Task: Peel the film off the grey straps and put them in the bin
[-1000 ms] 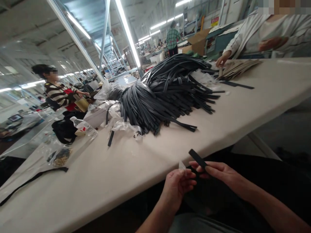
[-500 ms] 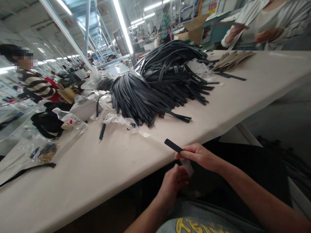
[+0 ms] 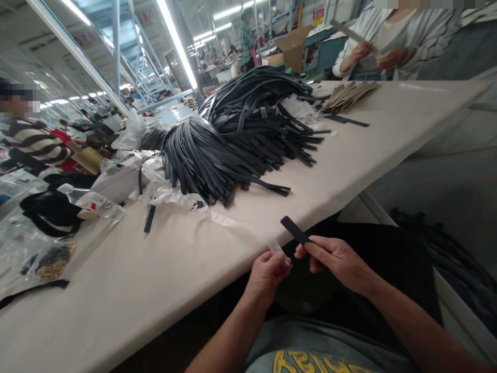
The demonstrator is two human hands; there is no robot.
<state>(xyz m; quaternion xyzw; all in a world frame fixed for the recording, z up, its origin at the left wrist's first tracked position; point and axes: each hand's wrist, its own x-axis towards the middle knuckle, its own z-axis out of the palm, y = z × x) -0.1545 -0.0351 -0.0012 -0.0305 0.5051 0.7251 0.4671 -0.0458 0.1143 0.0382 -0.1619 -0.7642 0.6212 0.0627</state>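
My right hand [image 3: 336,259] pinches a short black strap [image 3: 294,230] between thumb and fingers, its rounded end pointing up and left over the table edge. Close beside it, my left hand [image 3: 271,267] is closed on a thin, whitish translucent strip [image 3: 275,245] that sticks out above the fingers. The two hands are a little apart, just off the front edge of the table [image 3: 155,280]. Beyond them lies a big heap of long black straps [image 3: 205,160], with one pair of ends reaching toward my hands.
On the left are a plastic bottle [image 3: 101,206], a black bag [image 3: 50,207] and a clear bag of small brass-coloured parts [image 3: 52,261]. Tan strips [image 3: 345,97] lie at the far right, before a co-worker [image 3: 396,41] holding a strip. Another person [image 3: 34,140] stands left.
The whitish strip has come away from beneath the black strap and is now in my left hand, which has risen and closed. My right hand has shifted slightly right with the strap.
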